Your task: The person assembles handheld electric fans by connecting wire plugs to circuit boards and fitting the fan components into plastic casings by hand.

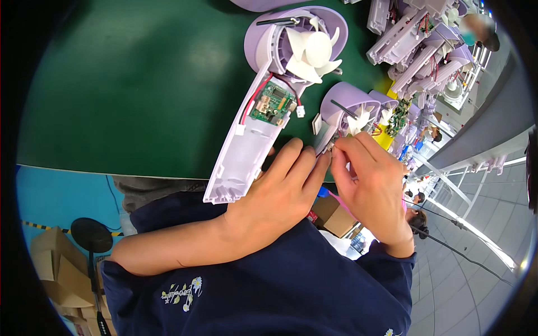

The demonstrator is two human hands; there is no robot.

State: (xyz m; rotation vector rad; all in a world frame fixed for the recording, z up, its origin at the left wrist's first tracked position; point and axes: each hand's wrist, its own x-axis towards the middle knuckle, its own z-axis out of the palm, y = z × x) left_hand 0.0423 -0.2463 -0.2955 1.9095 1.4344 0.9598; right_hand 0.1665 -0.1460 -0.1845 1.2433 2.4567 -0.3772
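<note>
A lilac handheld fan housing (343,96) with white blades lies on the green table just beyond my hands. My left hand (276,187) has its fingers closed on the near end of this housing, most of which they hide. My right hand (371,182) pinches with thumb and forefinger at the same spot, beside the left fingertips. What sits in the pinch is too small to make out. Left of it lies another open lilac fan housing (224,162), with white blades (312,51), a green circuit board (273,102), red and black wires and a loose white connector (300,111).
Several lilac fan parts (417,42) are piled at the far right, near more green circuit boards (399,116) and yellow strips. The table's front edge (112,171) runs before me. Cardboard boxes (59,269) stand on the blue floor at the lower left. Other people sit farther right.
</note>
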